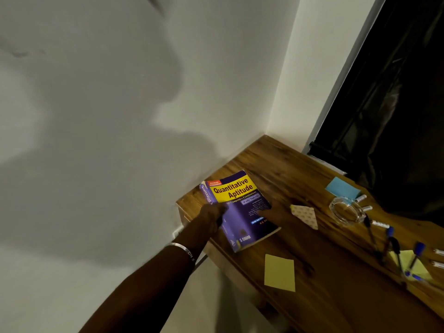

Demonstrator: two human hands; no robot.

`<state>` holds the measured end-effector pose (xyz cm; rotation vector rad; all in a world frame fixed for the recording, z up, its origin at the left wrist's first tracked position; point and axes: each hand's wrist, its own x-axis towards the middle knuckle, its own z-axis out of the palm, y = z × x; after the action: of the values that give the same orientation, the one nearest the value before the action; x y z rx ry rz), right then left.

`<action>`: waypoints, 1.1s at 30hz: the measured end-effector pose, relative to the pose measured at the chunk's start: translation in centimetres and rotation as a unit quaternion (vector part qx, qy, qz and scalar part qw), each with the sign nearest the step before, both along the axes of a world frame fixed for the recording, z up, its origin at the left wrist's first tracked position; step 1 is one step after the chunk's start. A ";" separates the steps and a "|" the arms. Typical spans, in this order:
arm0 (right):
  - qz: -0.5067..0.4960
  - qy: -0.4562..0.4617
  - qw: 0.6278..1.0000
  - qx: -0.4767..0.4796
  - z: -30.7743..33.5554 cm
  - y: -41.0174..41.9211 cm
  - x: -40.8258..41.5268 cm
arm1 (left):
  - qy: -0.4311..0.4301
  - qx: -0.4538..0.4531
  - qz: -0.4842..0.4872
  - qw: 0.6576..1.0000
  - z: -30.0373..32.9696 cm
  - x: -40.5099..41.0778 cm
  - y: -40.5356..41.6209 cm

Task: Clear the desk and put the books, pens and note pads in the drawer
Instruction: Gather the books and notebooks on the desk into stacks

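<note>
A thick purple and yellow book (240, 207) titled "Quantitative Aptitude" lies at the left end of the wooden desk (283, 162). My left hand (212, 212) grips it at the spine edge, thumb on the cover; the arm wears a metal bangle. A yellow note pad (280, 272) lies near the desk's front edge. Further right are a white patterned pad (306, 216) and a blue note pad (342, 188). Several blue-capped pens (394, 246) lie scattered at the right, some on a second yellow pad (412, 263). My right hand is out of view. No drawer shows.
A clear glass ashtray (347, 211) stands among the pens with white marker ends beside it. A white wall (120, 140) runs along the desk's left side and back corner. A dark window (396, 104) rises behind the right part.
</note>
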<state>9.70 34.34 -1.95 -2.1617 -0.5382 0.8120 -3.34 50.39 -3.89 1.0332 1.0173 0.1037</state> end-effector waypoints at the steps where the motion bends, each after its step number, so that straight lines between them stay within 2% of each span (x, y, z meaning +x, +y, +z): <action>1: -0.013 0.013 1.000 0.003 -0.1 0.0 0.1 | -0.023 -0.025 -0.004 0.999 0.2 -0.1 -0.4; 7: -0.059 0.079 0.994 0.049 -0.4 -0.1 0.3 | -0.133 -0.052 -0.002 0.990 0.5 -0.5 -1.0; 14: -0.098 0.104 0.982 0.119 0.8 -1.1 -0.1 | -0.168 -0.080 -0.026 0.982 2.0 -0.3 0.2; 19: -0.098 0.162 0.965 0.180 7.5 -4.2 -5.2 | -0.196 -0.087 -0.050 0.975 3.1 0.1 0.0; 21: -0.101 0.231 0.950 0.186 5.5 -4.9 -3.3 | -0.197 -0.090 -0.062 0.974 2.8 0.3 0.1; 22: -0.136 0.248 0.942 0.180 4.8 -4.7 -2.6 | -0.191 -0.087 -0.071 0.975 2.8 0.3 0.1; 25: -0.197 0.218 0.937 0.189 2.3 -4.8 -0.3 | -0.177 -0.084 -0.092 0.976 2.8 0.7 -0.8; 27: -0.220 0.198 0.939 0.177 3.1 -5.7 -0.2 | -0.173 -0.071 -0.113 0.976 3.1 1.6 -1.7; 33: -0.219 0.154 0.949 0.168 4.2 -10.5 0.3 | -0.161 0.012 -0.220 0.962 4.3 5.4 -4.5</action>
<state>10.03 23.89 2.26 -1.7044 -0.0221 0.7270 2.02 45.87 0.39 1.1969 0.4786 -0.0803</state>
